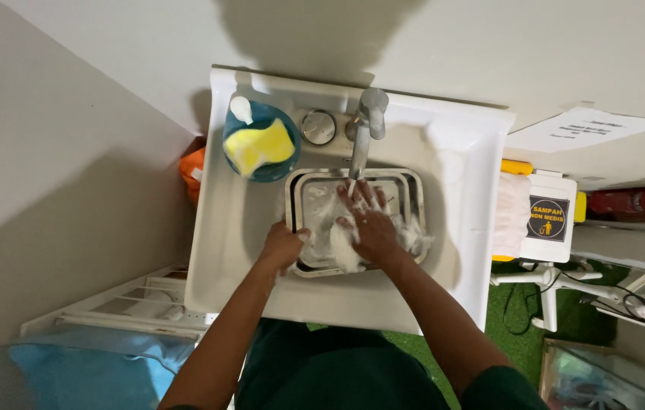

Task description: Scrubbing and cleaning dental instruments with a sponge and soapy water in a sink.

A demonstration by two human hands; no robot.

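Centrally, tray [315, 199]: steel, lying in the white sink [223, 250].
Left hand [283, 244]: curled over the tray's left rim.
Right hand [368, 222]: spread flat on foam inside, under the tap [366, 129].
Bowl [261, 144]: blue, upper left, holding a yellow sponge [260, 148].
Sign [548, 219]: dark square, yellow print, right, on a white bin [558, 190].
Paper [584, 127]: white sheet, upper right.

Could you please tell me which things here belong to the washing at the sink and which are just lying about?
In use: left hand, right hand, metal tray, tap, sink.
Lying about: yellow sponge, blue bowl, white bin, paper sheet.
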